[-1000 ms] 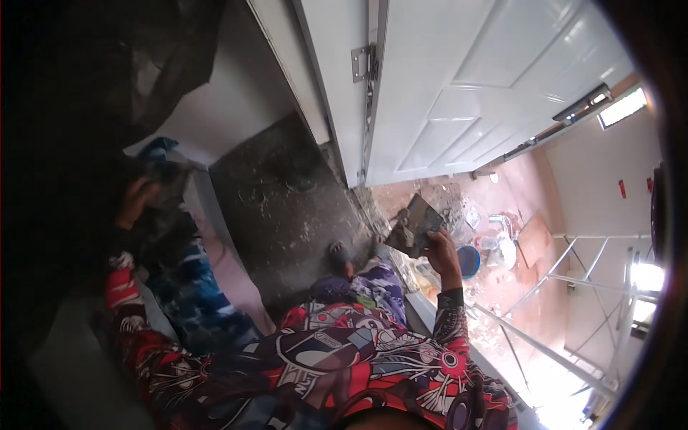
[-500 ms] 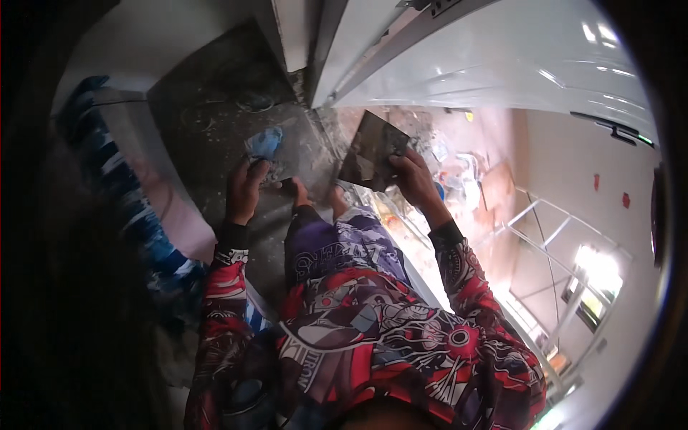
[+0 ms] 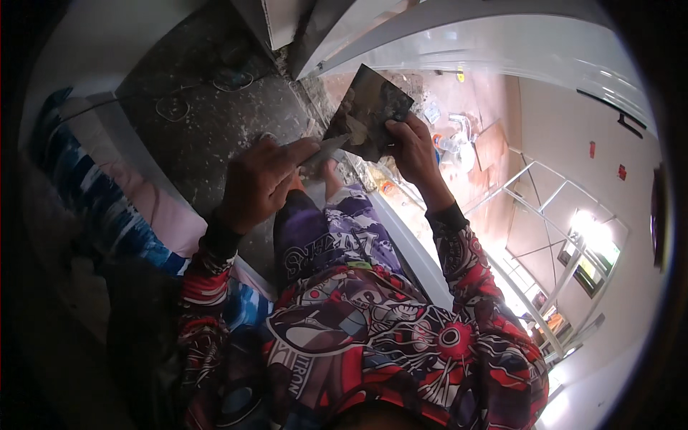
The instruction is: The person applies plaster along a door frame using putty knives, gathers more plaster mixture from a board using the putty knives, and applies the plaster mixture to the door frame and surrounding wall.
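My right hand (image 3: 410,145) grips a flat, dark, grimy square board (image 3: 368,109) by its lower right edge and holds it tilted in front of me. My left hand (image 3: 261,179) is closed on a putty knife (image 3: 326,150), whose pale metal blade touches the lower left part of the board, where a lump of grey paste sits. Both sleeves are red with a busy printed pattern. My bare feet show just below the blade.
Under me lies a rough grey concrete floor (image 3: 208,122) with wire loops. A white door (image 3: 459,36) stands at the top. A blue and pink cloth bundle (image 3: 107,201) lies at the left. Metal scaffolding (image 3: 545,222) and scattered buckets are at the right.
My left hand has come in from the left and now has the knife blade against the board. My right hand has raised the board slightly; the view has swung down.
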{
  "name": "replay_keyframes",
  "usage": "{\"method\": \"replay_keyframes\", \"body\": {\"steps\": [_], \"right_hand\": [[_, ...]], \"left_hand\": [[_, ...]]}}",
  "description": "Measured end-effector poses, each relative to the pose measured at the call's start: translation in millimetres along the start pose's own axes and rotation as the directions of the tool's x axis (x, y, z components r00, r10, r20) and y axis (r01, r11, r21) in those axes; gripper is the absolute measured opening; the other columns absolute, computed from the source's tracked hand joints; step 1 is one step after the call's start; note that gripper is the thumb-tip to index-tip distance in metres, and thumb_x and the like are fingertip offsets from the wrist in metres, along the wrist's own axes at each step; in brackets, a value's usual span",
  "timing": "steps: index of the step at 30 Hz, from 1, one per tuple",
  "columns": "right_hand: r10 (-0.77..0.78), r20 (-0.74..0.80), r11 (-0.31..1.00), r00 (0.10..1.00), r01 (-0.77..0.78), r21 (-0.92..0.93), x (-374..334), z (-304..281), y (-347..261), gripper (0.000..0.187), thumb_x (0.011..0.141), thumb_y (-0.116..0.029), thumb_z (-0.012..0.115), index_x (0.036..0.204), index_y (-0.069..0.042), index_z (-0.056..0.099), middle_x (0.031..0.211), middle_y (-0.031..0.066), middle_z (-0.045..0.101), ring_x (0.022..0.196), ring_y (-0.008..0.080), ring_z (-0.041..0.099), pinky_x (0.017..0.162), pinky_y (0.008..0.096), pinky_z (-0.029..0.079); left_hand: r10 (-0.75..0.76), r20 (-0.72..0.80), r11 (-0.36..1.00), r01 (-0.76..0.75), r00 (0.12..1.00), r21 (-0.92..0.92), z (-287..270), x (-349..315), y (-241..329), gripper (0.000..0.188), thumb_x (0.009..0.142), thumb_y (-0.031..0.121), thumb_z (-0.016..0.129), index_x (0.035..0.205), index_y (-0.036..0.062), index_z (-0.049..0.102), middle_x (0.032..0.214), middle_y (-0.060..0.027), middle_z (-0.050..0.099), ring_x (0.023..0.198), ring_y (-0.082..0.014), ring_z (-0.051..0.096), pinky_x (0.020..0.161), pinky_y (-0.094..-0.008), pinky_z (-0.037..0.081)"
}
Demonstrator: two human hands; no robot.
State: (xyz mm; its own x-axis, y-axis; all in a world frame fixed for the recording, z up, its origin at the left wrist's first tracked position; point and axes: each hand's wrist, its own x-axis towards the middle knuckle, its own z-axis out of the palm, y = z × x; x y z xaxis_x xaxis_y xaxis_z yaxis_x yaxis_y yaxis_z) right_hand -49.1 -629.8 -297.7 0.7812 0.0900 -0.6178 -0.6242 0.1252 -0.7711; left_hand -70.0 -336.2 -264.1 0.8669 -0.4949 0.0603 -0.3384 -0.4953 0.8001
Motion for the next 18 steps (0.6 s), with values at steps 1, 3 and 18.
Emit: {"method": "replay_keyframes", "body": {"steps": [1,3,18], "right_hand": [[-0.003,0.009,1.0,1.0,0.003,-0.003,-0.2,2.7,-3.8,0.028,0.094,-0.017,0.051,0.114,0.0,0.059,0.096,0.0089,0.067,0.077,0.016,0.067,0.064,0.0311,0.058],[-0.004,0.014,1.0,1.0,0.004,-0.006,-0.4,6.9,-8.0,0.028,0.094,-0.016,0.051,0.114,0.0,0.059,0.097,0.0093,0.067,0.078,0.0162,0.067,0.063,0.0318,0.059],[-0.032,0.015,0.988,0.999,0.034,-0.153,3.2,11.2,-1.7,0.022,0.096,-0.016,0.05,0.105,0.003,0.058,0.094,0.012,0.067,0.077,0.0185,0.069,0.062,0.0318,0.059]], "left_hand": [[0.0,0.002,1.0,0.0,1.0,-0.001,-1.9,0.5,2.4,0.043,0.08,0.0,0.061,0.121,0.0088,0.064,0.101,-0.0105,0.069,0.08,-0.03,0.063,0.068,-0.0409,0.05],[0.025,-0.007,1.0,-0.025,1.0,-0.015,-4.2,1.6,5.8,0.042,0.085,-0.003,0.063,0.126,0.0063,0.062,0.109,-0.0135,0.069,0.087,-0.0304,0.066,0.073,-0.0384,0.052],[-0.132,-0.083,0.968,0.111,0.988,-0.225,40.3,-13.7,-1.5,0.027,0.085,0.008,0.063,0.111,0.003,0.066,0.09,-0.0123,0.07,0.075,-0.0305,0.063,0.063,-0.0399,0.05]]}}
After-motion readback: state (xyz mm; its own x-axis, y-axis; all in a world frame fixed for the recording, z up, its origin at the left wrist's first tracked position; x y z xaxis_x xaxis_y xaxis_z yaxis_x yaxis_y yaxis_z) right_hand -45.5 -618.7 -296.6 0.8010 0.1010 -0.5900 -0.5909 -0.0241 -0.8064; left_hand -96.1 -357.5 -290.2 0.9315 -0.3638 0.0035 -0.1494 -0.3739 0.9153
